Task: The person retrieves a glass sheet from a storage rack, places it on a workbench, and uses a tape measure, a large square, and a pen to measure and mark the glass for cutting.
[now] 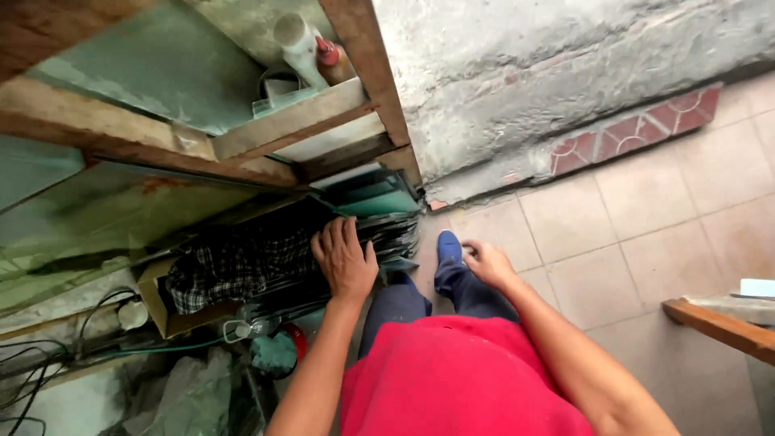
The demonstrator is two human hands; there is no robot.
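My left hand (pixel 345 257) lies flat, fingers spread, on top of a stack of thin dark glass sheets (pixel 386 234) standing on edge at the foot of a wooden rack (pixel 291 125). My right hand (pixel 487 261) hangs beside my knee with the fingers curled and nothing visible in it. Below are my red shirt, dark trousers and a blue shoe (pixel 449 246) on the tiled floor.
A checked cloth (pixel 230 266) lies in a cardboard box left of the glass. A white tube and a red-capped bottle (pixel 311 50) stand on the rack's upper shelf. Cables and plastic bags fill the lower left. A wooden table edge (pixel 718 323) juts in at right.
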